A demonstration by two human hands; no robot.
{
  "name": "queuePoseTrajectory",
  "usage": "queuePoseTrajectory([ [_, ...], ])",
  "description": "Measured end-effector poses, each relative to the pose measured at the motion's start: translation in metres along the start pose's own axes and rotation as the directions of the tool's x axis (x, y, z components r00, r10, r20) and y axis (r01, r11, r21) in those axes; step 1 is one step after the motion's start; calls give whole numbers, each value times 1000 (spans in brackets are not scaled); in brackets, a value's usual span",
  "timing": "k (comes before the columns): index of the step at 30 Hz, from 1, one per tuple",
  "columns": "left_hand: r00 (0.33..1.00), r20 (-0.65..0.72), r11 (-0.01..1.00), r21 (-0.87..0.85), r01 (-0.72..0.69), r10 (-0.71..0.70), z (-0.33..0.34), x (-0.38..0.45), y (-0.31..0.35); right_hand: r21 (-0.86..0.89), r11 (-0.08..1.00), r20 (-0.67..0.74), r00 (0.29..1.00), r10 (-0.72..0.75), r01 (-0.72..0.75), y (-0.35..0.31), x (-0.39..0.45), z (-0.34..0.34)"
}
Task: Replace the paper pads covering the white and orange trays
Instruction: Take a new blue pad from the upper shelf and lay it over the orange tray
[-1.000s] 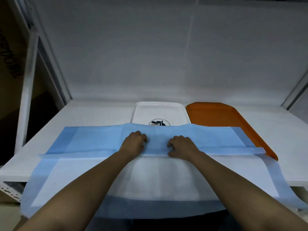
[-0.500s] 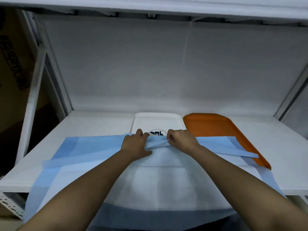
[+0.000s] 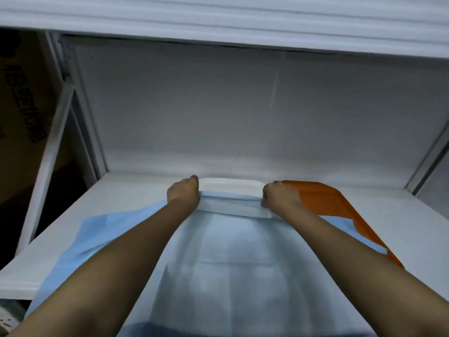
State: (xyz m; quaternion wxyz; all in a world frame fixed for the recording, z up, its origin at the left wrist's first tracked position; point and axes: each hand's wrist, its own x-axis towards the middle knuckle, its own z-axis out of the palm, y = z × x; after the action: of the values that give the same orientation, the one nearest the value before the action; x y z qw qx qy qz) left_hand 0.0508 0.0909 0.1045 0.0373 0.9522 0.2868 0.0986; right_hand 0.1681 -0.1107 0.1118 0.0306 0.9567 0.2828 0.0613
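A blue and white paper pad (image 3: pixel 226 259) lies over the shelf and hangs off its front edge. My left hand (image 3: pixel 184 193) grips the pad's far edge at the white tray's (image 3: pixel 230 185) back left corner. My right hand (image 3: pixel 279 197) grips the same edge at the tray's back right corner. The pad covers nearly all of the white tray; only its far rim shows. The orange tray (image 3: pixel 323 203) sits right beside it, its near part partly under the pad's blue border.
The white shelf surface (image 3: pixel 126 203) runs left and right of the trays. A grey back wall (image 3: pixel 243 113) stands close behind them. An upper shelf (image 3: pixel 218 18) hangs overhead. Shelf posts (image 3: pixel 58 132) rise at the left, another post (image 3: pixel 427 161) at the right.
Both hands pushed the pad's far edge away from me and spread apart to the white tray's back corners. The pad now hides the tray's logo.
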Motion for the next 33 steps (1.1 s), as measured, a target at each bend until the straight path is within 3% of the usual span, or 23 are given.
queuePoseTrajectory([
  [9, 999, -20, 979, 200, 42, -39, -25, 69, -8, -50, 995, -119, 990, 76, -83, 20, 67, -23],
  [13, 990, -10, 985, 94, 142, -142, -22, 97, -22, 100, 987, -93, 986, 138, -128, 18, 101, -11],
  [16, 979, -67, 974, -137, 179, -190, -5, 115, -32, 263, 950, -83, 977, 194, -166, 15, 119, 3],
  [19, 965, -134, 902, -403, 153, -224, 16, 129, -40, 507, 839, -89, 956, 278, -197, 14, 134, 17],
  [22, 968, -158, 824, -562, 75, -196, 35, 133, -41, 735, 646, -50, 933, 355, -207, 12, 146, 30],
  [24, 969, -194, 817, -577, 11, -151, 46, 131, -40, 821, 539, -34, 928, 371, -186, 11, 150, 39],
  [26, 980, -192, 874, -483, -52, -48, 58, 128, -40, 853, 502, -19, 953, 302, -142, 10, 149, 49],
  [29, 997, -9, 937, -339, -78, 80, 76, 121, -40, 803, 571, 134, 986, 102, -168, 9, 142, 68],
  [33, 981, 122, 976, -177, -127, 150, 102, 109, -40, 534, 820, 313, 949, 34, -205, 13, 125, 98],
])
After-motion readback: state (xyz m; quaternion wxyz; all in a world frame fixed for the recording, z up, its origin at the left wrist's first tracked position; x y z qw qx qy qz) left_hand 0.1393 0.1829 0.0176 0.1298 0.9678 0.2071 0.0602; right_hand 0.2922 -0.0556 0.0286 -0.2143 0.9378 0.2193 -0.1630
